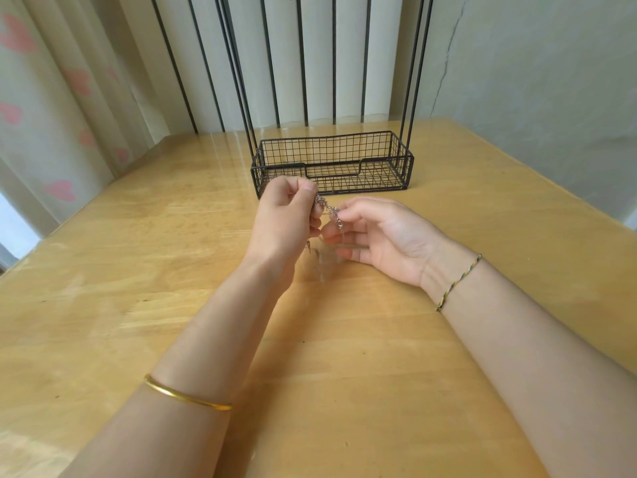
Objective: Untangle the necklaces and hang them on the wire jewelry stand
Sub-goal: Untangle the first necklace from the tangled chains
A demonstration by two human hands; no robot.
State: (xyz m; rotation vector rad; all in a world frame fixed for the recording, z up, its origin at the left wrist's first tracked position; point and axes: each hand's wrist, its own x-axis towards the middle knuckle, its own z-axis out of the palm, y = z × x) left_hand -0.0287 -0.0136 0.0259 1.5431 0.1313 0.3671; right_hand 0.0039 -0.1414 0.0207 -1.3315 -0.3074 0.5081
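The left hand (286, 215) pinches one end of the silver necklace chain (327, 208) between thumb and forefinger. The right hand (386, 236) pinches the other end at its fingertips. The chain spans both hands above the desk (138, 236), just in front of the wire jewelry stand (332, 163) at the desk's far edge.

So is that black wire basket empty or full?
Empty, as far as shows: through the wire basket only wooden table is visible. The silver chain is outside, pinched by the left hand and right hand.
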